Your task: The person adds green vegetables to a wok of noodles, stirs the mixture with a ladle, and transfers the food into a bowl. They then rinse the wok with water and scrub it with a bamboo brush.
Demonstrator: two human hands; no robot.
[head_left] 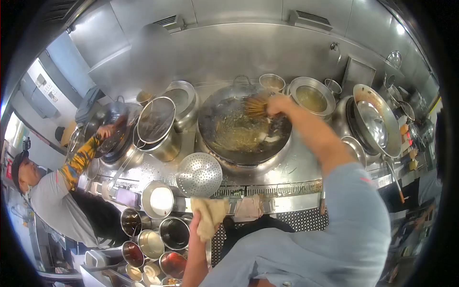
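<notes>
My right hand is wrapped round a bamboo wok brush, its bristles down in the far right part of a large dark wok. Murky yellowish liquid with foam and bits lies in the wok. Lower down, my left hand grips a folded beige cloth near the stove's front edge. Just beyond the cloth lies a round perforated strainer; the cloth covers the area where its handle would be.
A co-worker reaches over another wok at the left. Several sauce pots stand at the lower left. A wire-mesh strainer rests on a pot left of my wok. At the right are a pot of liquid and a tilted wok.
</notes>
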